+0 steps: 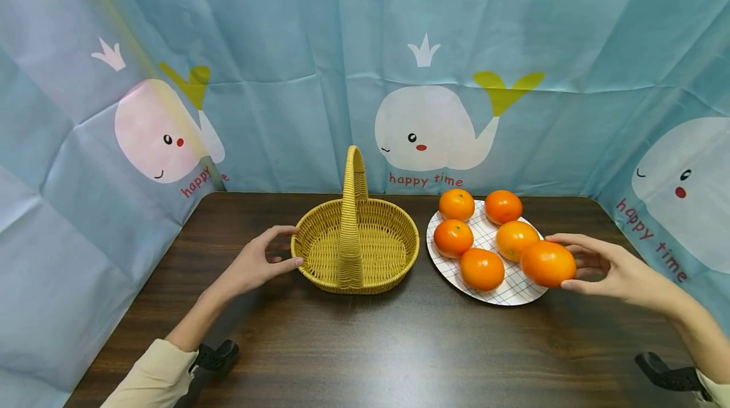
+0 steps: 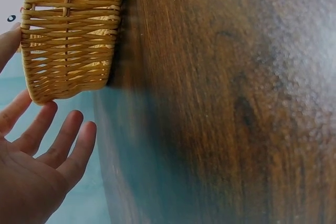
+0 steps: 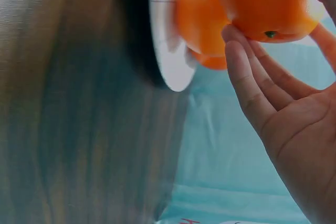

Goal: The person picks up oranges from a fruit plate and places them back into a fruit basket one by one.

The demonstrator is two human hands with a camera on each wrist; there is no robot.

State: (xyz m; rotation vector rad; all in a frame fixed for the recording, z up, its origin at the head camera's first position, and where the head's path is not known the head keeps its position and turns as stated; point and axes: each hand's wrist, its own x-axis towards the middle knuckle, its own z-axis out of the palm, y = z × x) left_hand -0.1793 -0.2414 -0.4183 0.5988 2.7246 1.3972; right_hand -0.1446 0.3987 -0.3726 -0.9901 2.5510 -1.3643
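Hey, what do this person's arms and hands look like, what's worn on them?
The left hand and right hand are bare, no gloves or rings showing. On the left, a cream sleeve and a black strap with a black attachment. On the right, a similar strap; little of the pale sleeve shows.

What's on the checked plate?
Five orange fruits rest on the plate. A sixth fruit, gripped by the right hand, hides part of the plate's right rim. Surface directly under the five can't be seen.
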